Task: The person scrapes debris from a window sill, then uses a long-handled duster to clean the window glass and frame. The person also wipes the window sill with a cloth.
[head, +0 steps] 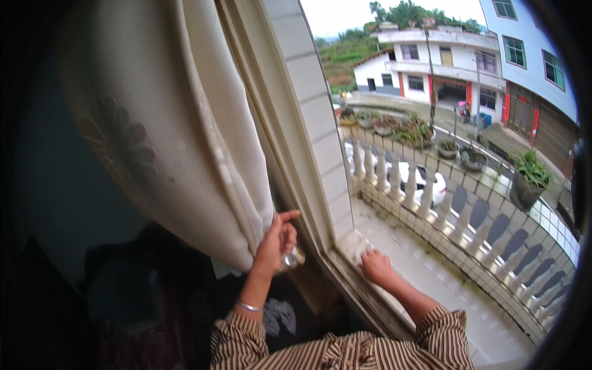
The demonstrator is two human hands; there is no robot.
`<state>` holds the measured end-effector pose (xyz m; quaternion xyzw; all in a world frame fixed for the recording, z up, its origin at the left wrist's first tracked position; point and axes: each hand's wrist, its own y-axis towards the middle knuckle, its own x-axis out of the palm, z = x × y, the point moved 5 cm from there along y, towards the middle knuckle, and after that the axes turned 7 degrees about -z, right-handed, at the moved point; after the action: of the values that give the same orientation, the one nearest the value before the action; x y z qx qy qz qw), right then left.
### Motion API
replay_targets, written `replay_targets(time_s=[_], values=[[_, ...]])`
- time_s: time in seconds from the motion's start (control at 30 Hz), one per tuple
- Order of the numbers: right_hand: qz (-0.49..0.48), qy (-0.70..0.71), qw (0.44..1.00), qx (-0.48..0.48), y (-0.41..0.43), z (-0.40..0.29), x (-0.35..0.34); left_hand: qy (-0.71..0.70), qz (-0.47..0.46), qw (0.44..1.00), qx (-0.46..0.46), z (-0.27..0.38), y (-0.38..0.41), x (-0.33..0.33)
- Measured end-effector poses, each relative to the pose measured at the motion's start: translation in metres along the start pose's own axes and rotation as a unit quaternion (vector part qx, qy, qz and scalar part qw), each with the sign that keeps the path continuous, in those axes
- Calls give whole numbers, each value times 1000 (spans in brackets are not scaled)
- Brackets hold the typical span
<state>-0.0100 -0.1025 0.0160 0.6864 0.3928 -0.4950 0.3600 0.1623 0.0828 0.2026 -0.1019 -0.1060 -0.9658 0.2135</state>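
My left hand [279,243] is curled around a small clear object [294,257], perhaps a bottle or glass, mostly hidden by the fingers. Its index finger points out toward the window frame [296,185]. Against that wrist hangs the gathered edge of a cream curtain [194,152] with a flower pattern. Over the tiled outer part of the window sill [354,245], my right hand [375,267] is closed in a fist, and nothing shows in it. Whether it touches the sill I cannot tell.
Outside runs a balcony balustrade [425,189] topped with several potted plants [527,180]. A white car [414,180] stands on the road below. Indoors, a crumpled grey cloth [279,317] lies in the dark under my left arm. The window track [365,296] crosses before me.
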Motion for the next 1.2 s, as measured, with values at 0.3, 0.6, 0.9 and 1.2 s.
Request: replay_targets(time_s=[0.3, 0.6, 0.9, 1.2], values=[[228, 378, 881, -169, -35, -117, -177, 180, -44, 980, 75, 3, 8, 80], [352, 150, 902, -200, -59, -102, -208, 289, -75, 951, 82, -23, 14, 90], [145, 666, 711, -175, -34, -101, -187, 273, -112, 944, 145, 20, 28, 140], [143, 616, 759, -157, -14, -112, -256, 544, -9, 691, 476, 113, 53, 117]])
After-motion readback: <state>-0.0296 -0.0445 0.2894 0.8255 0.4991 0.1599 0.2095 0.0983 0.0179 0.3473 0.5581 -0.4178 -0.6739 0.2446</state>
